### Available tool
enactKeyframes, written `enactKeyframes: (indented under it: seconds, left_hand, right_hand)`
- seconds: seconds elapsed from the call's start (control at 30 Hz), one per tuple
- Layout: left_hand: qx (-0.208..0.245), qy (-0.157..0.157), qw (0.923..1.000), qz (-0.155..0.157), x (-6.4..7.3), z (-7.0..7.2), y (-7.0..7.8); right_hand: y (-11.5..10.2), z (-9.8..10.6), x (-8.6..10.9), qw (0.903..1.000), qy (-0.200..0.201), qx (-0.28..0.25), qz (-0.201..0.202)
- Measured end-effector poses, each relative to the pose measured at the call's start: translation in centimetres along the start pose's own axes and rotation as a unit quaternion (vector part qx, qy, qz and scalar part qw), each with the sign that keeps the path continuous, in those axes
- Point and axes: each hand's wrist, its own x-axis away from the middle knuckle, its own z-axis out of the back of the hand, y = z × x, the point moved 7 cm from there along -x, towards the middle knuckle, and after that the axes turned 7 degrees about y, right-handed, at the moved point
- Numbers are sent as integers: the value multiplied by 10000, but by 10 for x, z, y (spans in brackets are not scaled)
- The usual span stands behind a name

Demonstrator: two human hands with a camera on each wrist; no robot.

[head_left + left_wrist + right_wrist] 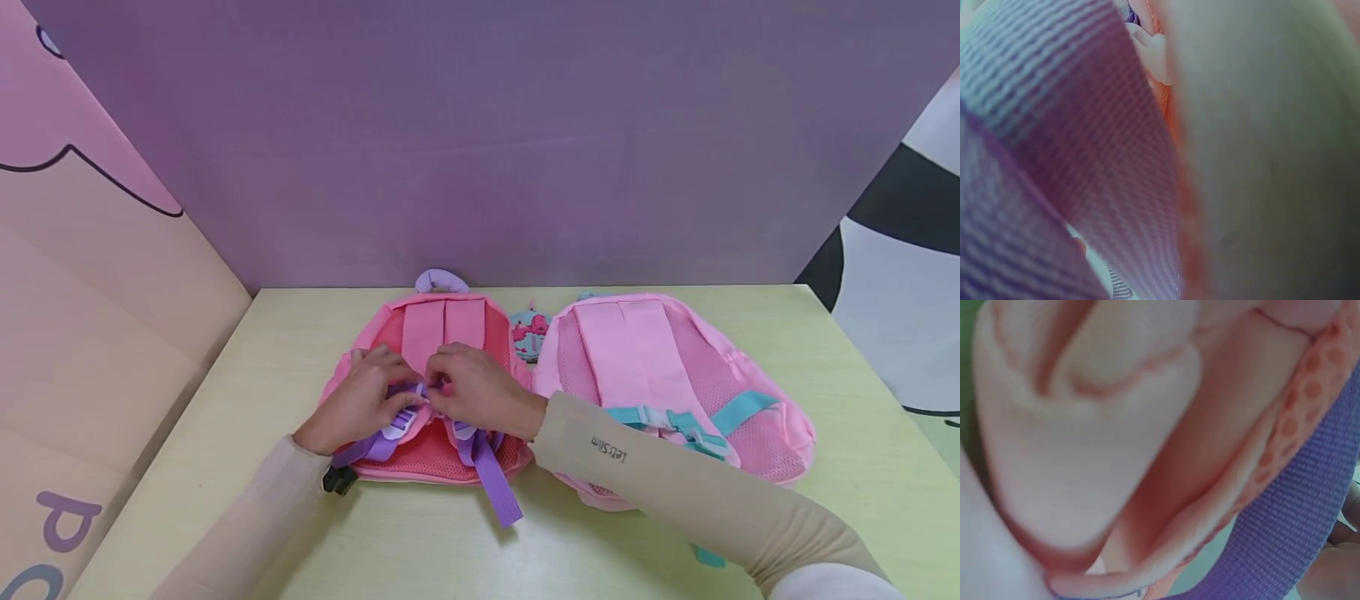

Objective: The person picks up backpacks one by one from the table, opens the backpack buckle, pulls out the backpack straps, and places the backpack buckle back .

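Note:
A coral-pink backpack (390, 333) lies on the table with its back panel and shoulder straps facing up. My left hand (371, 390) and my right hand (480, 387) meet over its middle. Both pinch a short purple strap (420, 389) between thumb and fingers; the fingers partly hide whatever joins there. Below the hands hang pale adjuster buckles and a loose purple webbing end (498, 492). Close up, the left wrist view holds purple webbing (1085, 137) and a white plastic buckle (1154, 56). Pink strap padding (1085, 469) and purple webbing (1285, 506) fill the right wrist view.
To the right lies a light-pink backpack (622, 350) with teal straps, partly under my right forearm. A small teal-and-pink patterned item (530, 333) sits between the bags. The pale table (420, 550) ends at a purple wall (480, 167) behind.

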Motion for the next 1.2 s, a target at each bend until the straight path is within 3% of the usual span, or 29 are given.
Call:
enactKeyframes:
  seconds: [0.27,0.9,1.2]
  left_hand:
    - [2,30,10000,-24,0,0,1]
    - [160,68,9998,-3,1,-3,-2]
    - [119,24,9999,-85,1,-2,-1]
  right_hand:
    - [-1,-4,0,9998,-174,-39,-48]
    - [1,0,4,9994,160,157,259]
    - [2,-3,2,10000,-87,28,36]
